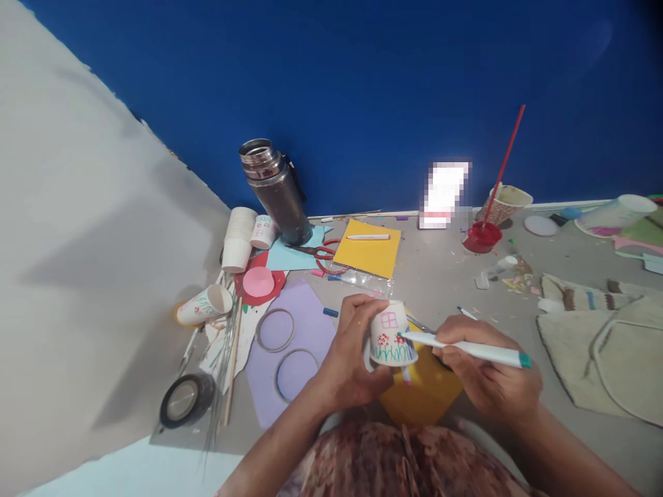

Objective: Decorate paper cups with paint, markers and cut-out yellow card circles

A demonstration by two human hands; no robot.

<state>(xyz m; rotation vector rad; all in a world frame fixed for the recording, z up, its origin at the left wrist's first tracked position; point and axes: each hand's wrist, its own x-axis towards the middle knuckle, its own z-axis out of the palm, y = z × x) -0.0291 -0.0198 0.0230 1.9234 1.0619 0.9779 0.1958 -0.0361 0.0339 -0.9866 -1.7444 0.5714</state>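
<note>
Paper cup (380, 330), bearing a pink window (388, 320), red flowers (383, 339) and green grass (391, 355), is sitting upturned in the left hand (357, 355), which is grasping it around the side, over the near yellow sheet (427, 404); the right hand (489, 373) is pinching a white felt-tip marker (484, 351), its green tip meeting the cup beside a flower cluster; beyond the hands, a white pen (369, 237) is lying on the far yellow sheet (365, 259); red-handled scissors (324, 254) are lying to its left; a dark steel flask (280, 207) is standing on light-blue paper (287, 259); a stack of white cups (239, 231) is standing farther left; two thin rings (259, 336) are resting on a purple sheet (311, 324); on the right, a red stick (505, 166) is leaning in a red pot (481, 239).
</note>
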